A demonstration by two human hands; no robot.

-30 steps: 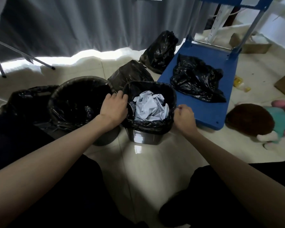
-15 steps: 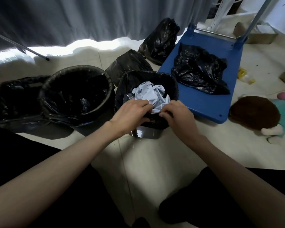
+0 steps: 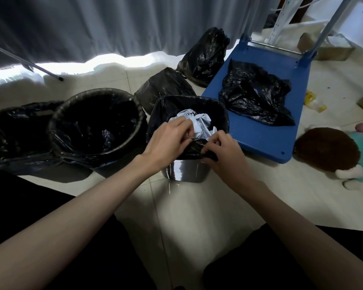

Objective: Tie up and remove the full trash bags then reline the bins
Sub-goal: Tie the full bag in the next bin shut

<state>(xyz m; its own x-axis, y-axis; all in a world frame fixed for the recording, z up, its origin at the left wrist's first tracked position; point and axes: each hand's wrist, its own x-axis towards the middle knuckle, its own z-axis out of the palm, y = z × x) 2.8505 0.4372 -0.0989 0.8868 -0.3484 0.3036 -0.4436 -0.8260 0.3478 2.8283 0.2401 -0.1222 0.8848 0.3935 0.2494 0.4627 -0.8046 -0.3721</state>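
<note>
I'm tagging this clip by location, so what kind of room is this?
Probably a lived-in indoor room, perhaps a home or storeroom. Signs: a long grey curtain reaching a tiled floor, a stuffed toy lying on it, and a blue platform cart beside the lined bins.

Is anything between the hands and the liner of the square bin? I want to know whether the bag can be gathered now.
Nothing visible does. The left hand and the right hand already pinch the near edge of the black liner at the square bin, beside the crumpled paper.
</note>
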